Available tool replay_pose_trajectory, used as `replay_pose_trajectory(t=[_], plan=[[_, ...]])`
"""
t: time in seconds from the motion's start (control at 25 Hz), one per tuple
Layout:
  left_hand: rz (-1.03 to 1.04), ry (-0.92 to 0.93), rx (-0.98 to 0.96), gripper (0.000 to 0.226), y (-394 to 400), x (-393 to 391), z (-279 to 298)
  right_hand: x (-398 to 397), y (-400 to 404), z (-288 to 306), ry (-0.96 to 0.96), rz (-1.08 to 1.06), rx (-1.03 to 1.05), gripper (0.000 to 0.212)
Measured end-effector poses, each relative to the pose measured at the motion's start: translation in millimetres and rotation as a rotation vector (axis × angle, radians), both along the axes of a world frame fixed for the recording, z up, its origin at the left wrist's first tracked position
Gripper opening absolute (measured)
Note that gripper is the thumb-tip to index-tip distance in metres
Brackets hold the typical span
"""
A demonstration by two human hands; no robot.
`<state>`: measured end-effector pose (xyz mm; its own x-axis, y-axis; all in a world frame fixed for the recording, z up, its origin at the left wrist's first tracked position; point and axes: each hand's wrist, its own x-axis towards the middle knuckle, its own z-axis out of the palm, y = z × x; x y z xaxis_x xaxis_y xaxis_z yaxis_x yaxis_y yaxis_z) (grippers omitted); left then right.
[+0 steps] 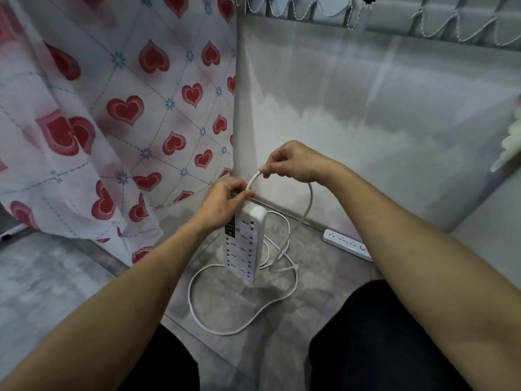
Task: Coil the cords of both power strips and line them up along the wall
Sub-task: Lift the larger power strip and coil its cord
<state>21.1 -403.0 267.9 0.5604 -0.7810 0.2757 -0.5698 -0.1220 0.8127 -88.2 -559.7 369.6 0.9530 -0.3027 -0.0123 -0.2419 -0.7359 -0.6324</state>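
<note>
Fingertips (263,168) of right hand (293,162) pinched shut on white cord (310,198) at frame centre; left hand (225,197) closed around top end of wide white power strip (245,244), held upright above grey floor (56,272). Rest of cord looped loose on floor below centre. Second, slimmer power strip (347,244) flat on floor right of centre, near base of pale wall (366,122), heart-print curtain (112,108) at upper left
</note>
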Motion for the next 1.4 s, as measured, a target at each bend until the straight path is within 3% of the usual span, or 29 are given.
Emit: replay_pose_trajectory(t=[0.12, 0.24, 0.52, 0.8, 0.92, 1.12, 1.24, 1.4], plan=[[-0.086, 0.309, -0.138, 0.018, -4, -14, 8, -5, -10, -7, -0.037, -0.061, 0.117, 0.021], [-0.102, 0.458, -0.186, 0.02, -3, -18, 12, -8, -20, -18, -0.1, -0.108, 0.214, 0.025], [0.113, 0.841, -0.351, 0.028, 12, 5, 20, -28, -50, -43, -0.106, -0.244, 0.505, 0.028], [0.286, 0.971, -0.377, 0.03, 36, 25, 24, -55, -78, -81, 0.018, -0.384, 0.567, 0.025], [0.316, 0.977, -0.355, 0.03, 41, 30, 22, -63, -82, -91, 0.029, -0.409, 0.492, 0.023], [0.298, 0.854, -0.281, 0.03, 35, 30, 12, -37, -52, -75, 0.005, -0.139, 0.269, 0.03], [0.246, 0.838, -0.258, 0.031, 34, 29, 10, -15, -21, -61, 0.002, 0.094, 0.139, 0.02], [0.201, 0.822, -0.21, 0.029, 25, 23, 11, 4, 8, -56, 0.01, 0.225, 0.126, 0.015]])
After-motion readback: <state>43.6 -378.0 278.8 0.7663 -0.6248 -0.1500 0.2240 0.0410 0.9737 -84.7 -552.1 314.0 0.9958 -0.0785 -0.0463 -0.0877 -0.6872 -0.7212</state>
